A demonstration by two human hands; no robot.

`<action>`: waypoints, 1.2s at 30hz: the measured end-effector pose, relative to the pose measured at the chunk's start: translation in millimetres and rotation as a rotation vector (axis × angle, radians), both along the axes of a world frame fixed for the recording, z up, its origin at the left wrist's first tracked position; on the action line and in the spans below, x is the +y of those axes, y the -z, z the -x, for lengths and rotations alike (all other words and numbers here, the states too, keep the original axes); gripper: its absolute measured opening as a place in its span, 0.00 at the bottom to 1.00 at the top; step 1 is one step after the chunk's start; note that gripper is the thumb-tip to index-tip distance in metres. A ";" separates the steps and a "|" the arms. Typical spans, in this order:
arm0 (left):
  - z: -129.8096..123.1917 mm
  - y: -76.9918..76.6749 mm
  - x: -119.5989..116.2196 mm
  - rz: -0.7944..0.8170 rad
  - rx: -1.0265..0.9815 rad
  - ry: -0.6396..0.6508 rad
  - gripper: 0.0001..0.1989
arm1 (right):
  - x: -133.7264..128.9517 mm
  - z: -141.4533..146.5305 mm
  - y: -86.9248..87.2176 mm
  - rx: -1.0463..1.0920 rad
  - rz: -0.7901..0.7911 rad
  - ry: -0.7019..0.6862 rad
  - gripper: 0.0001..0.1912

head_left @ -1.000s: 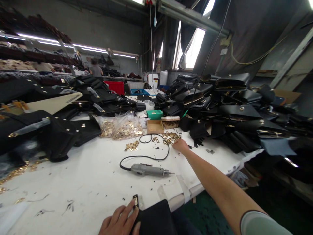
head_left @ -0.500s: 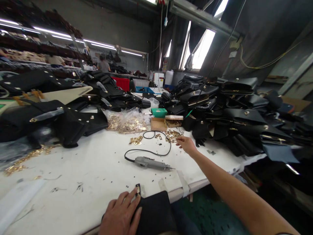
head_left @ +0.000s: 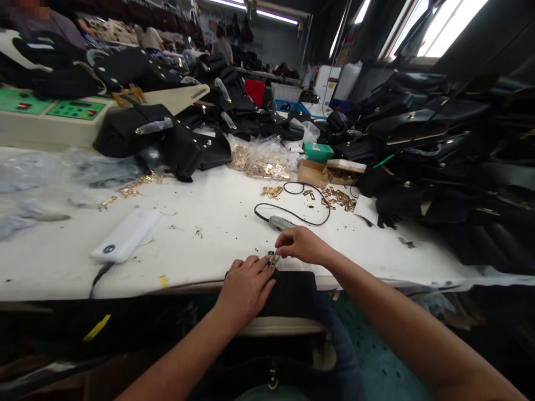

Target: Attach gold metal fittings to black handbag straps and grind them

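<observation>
A black handbag rests at the table's front edge and on the lap, its pale-lined opening toward me. My left hand lies over the bag's flap, fingers bent on it by a small black tab and steadying it. My right hand pinches a small gold metal plate at that tab, beside the left fingertips. Just behind the right hand lies a grey electric screwdriver, its front end hidden by that hand. Loose gold plates lie farther back on the right.
Bags of gold fittings, a cardboard box and a green box stand at the back. Black handbags are piled on the right and left. A white power bank lies left. The screwdriver's cord loops behind it.
My right hand has come back from the loose gold plates to the bag's tab, with a gold plate in its fingers. My left hand stays on the bag. The view has turned left and downward.
</observation>
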State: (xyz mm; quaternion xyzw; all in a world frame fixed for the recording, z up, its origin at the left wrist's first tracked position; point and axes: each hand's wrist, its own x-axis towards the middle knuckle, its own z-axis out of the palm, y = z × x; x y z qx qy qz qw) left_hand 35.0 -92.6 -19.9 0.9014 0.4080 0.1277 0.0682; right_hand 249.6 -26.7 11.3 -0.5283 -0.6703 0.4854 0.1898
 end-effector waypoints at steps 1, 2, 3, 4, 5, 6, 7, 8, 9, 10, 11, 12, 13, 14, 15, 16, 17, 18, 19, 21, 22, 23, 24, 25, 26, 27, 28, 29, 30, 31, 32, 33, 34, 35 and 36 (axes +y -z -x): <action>0.5 0.1 0.3 0.005 0.003 0.004 0.14 | 1.7 3.5 2.6 -0.023 0.009 -0.013 0.04; 0.8 0.1 0.6 0.011 0.006 0.007 0.15 | 3.5 5.9 4.4 -0.040 0.017 -0.022 0.03; 1.2 0.3 1.0 0.019 0.008 0.009 0.15 | 5.1 7.6 5.7 -0.055 0.018 -0.027 0.03; 1.4 0.4 1.5 0.026 0.010 0.010 0.15 | 6.7 8.8 6.5 -0.071 0.008 -0.030 0.03; 1.6 0.6 1.9 0.031 0.012 0.011 0.14 | 8.1 9.6 7.2 -0.087 -0.008 -0.034 0.02; 1.7 0.8 2.2 0.032 0.013 0.011 0.14 | 9.6 10.4 7.7 -0.099 -0.020 -0.046 0.02; 1.8 1.0 2.5 0.030 0.014 0.011 0.14 | 11.1 11.1 8.2 -0.107 -0.025 -0.064 0.03; 1.8 1.3 2.7 0.026 0.016 0.013 0.14 | 12.8 11.9 8.8 -0.114 -0.022 -0.086 0.03; 1.8 1.5 2.9 0.023 0.018 0.014 0.15 | 14.6 12.7 9.5 -0.123 -0.017 -0.109 0.04; 1.7 1.7 3.1 0.020 0.020 0.015 0.15 | 16.5 13.7 10.2 -0.139 -0.014 -0.132 0.04; 1.6 1.9 3.2 0.018 0.021 0.014 0.15 | 18.6 14.6 10.9 -0.161 -0.018 -0.151 0.05; 1.4 2.1 3.2 0.018 0.023 0.012 0.15 | 20.7 15.6 11.6 -0.185 -0.028 -0.166 0.05; 1.3 2.3 3.3 0.018 0.024 0.011 0.14 | 22.7 16.5 12.3 -0.206 -0.042 -0.180 0.06; 1.1 2.4 3.4 0.019 0.024 0.010 0.14 | 24.4 17.2 12.9 -0.222 -0.054 -0.195 0.06; 0.9 2.4 3.4 0.021 0.023 0.008 0.14 | 25.8 17.8 13.6 -0.231 -0.064 -0.210 0.06; 0.8 2.3 3.5 0.025 0.022 0.006 0.14 | 26.7 18.0 14.3 -0.235 -0.071 -0.220 0.06; 0.7 2.2 3.7 0.032 0.022 0.003 0.14 | 27.2 18.0 15.1 -0.236 -0.077 -0.224 0.07; 0.5 2.0 3.8 0.040 0.024 -0.001 0.14 | 27.2 17.8 16.1 -0.235 -0.079 -0.225 0.07; 0.4 1.7 4.0 0.050 0.029 -0.004 0.14 | 26.8 17.4 17.1 -0.232 -0.079 -0.220 0.06; 0.1 1.2 4.3 0.064 0.040 -0.005 0.15 | 25.3 16.4 19.7 -0.213 -0.080 -0.199 0.05; -0.1 1.1 4.4 0.066 0.046 -0.004 0.15 | 24.4 15.9 21.2 -0.200 -0.082 -0.186 0.04; -0.3 1.0 4.4 0.065 0.049 -0.003 0.15 | 23.5 15.3 22.8 -0.186 -0.086 -0.176 0.04; -0.5 1.0 4.5 0.063 0.052 -0.001 0.15 | 22.7 14.9 24.5 -0.171 -0.092 -0.166 0.04; -0.6 1.0 4.4 0.061 0.054 -0.001 0.15 | 22.1 14.5 26.3 -0.158 -0.098 -0.156 0.04; -0.7 1.1 4.4 0.060 0.057 -0.001 0.15 | 21.7 14.2 28.1 -0.148 -0.104 -0.146 0.04; -0.8 1.3 4.4 0.060 0.060 0.000 0.15 | 21.6 13.8 29.8 -0.142 -0.111 -0.134 0.04; -0.8 1.4 4.4 0.061 0.063 -0.001 0.15 | 21.6 13.5 31.4 -0.140 -0.121 -0.126 0.04; -0.8 1.5 4.4 0.062 0.066 0.000 0.15 | 21.8 13.1 32.9 -0.139 -0.135 -0.124 0.04; -0.8 1.5 4.5 0.062 0.068 0.001 0.15 | 22.1 12.6 34.3 -0.138 -0.149 -0.130 0.04; -0.7 1.6 4.5 0.061 0.069 0.003 0.15 | 22.4 12.1 35.6 -0.134 -0.161 -0.142 0.04; -0.7 1.5 4.6 0.059 0.069 0.003 0.15 | 22.6 11.5 36.7 -0.125 -0.172 -0.156 0.04; -0.6 1.5 4.8 0.055 0.068 0.004 0.15 | 22.7 10.9 37.6 -0.115 -0.182 -0.165 0.04; -0.6 1.4 4.9 0.050 0.067 0.004 0.15 | 22.8 10.4 38.4 -0.105 -0.188 -0.170 0.04; -0.6 1.3 5.0 0.046 0.067 0.004 0.15 | 22.8 10.0 39.0 -0.096 -0.194 -0.174 0.04; -0.6 1.2 5.0 0.042 0.067 0.003 0.15 | 22.7 9.7 39.5 -0.091 -0.201 -0.175 0.05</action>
